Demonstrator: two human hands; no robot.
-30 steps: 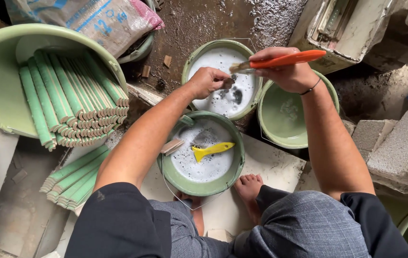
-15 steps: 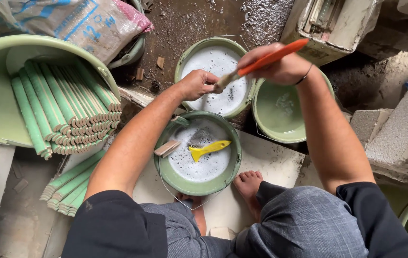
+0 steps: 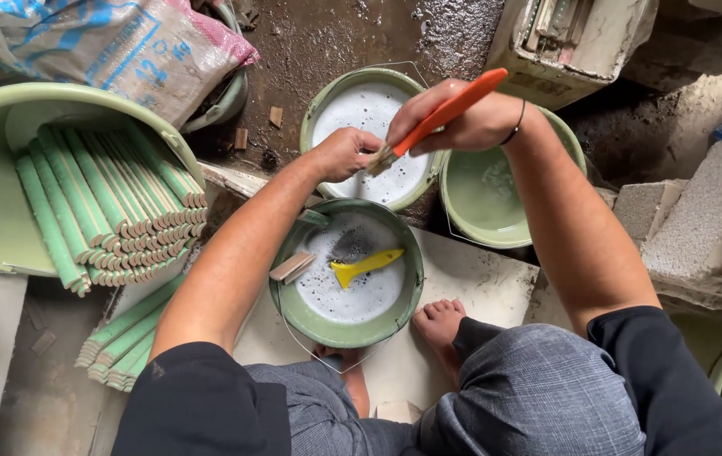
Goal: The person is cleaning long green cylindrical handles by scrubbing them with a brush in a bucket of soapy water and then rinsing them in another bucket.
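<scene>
1. Right hand (image 3: 462, 127) is gripping an orange-handled brush (image 3: 449, 111), now tilted steeper than a second ago.
2. Left hand (image 3: 346, 154) is pinching closed on the bristles, over the white-filled bucket (image 3: 320, 101).
3. Yellow scraper (image 3: 367, 267) is lying unmoved in the nearer bucket (image 3: 289, 308), below both hands.

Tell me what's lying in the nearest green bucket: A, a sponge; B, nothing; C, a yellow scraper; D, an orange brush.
C: a yellow scraper lies in the white liquid of the nearest green bucket, while the orange-handled brush is in the right hand.
</scene>
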